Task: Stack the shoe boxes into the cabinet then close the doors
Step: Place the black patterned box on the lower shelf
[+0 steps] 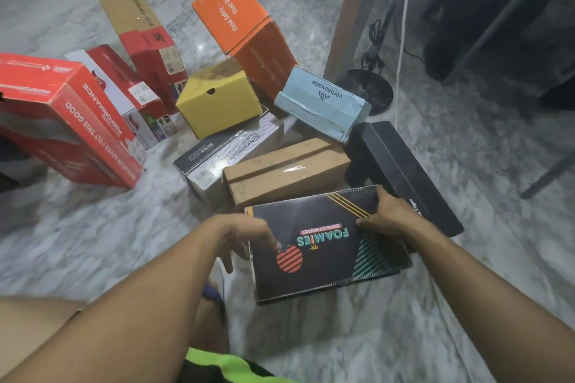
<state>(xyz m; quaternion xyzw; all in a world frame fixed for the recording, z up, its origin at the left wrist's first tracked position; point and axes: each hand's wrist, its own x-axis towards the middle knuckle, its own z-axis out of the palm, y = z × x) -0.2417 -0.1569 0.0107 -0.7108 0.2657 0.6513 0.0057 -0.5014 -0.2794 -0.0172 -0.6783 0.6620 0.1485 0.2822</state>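
The right hand is gripping the far right corner of the black Foamies box, fingers curled over its edge; the left hand is touching the box's left edge with loose, spread fingers, gripping nothing; the box is sitting tilted above the marble floor, just in front of a brown box and beside a long black box.

I read "FOAMIES SKECHERS" on the black box, "veranevada" on the pale blue box, "Think Safety Think Dr.OSHA" on the orange box, "SKECHERS PERFORMANCE" on the grey box, and "INNOVATION NEVER FELT THIS GOOD" on the red box.
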